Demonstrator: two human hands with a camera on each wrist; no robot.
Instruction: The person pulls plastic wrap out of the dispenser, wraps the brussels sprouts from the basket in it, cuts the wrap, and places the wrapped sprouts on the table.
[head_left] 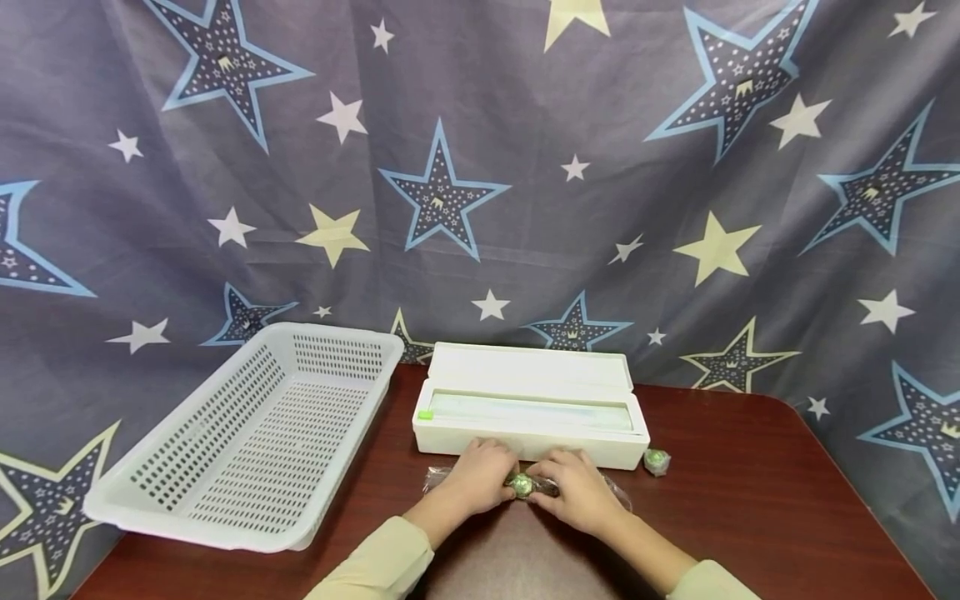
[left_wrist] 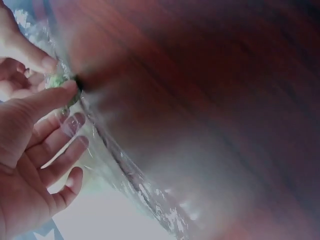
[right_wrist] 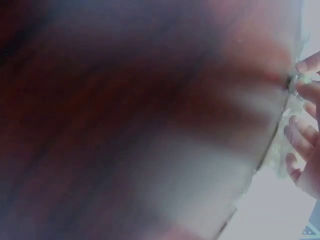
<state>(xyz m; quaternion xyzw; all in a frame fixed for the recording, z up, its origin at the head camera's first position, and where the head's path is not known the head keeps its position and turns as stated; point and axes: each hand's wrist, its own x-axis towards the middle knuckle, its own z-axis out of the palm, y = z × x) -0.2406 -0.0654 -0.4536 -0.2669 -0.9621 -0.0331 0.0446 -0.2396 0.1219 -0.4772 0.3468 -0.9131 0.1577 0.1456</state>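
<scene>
A small round green thing (head_left: 522, 485) lies low over the table, just in front of a white box. Clear plastic film (left_wrist: 150, 192) is around it and stretches out to both sides. From the left, my left hand (head_left: 480, 475) pinches the green thing in its film with thumb and fingers; its other fingers lie loosely bent behind the film. My right hand (head_left: 573, 490) pinches the film and the green thing's other side. Thumbs of both hands are close together in the left wrist view. What the green thing is cannot be made out.
The long white film box (head_left: 525, 450) has its lid up and a green slider at its left end. A second green thing in clear film (head_left: 656, 462) sits right of the box. At the left stands a pale perforated basket (head_left: 352, 450). A star-patterned curtain (head_left: 525, 275) hangs behind the table.
</scene>
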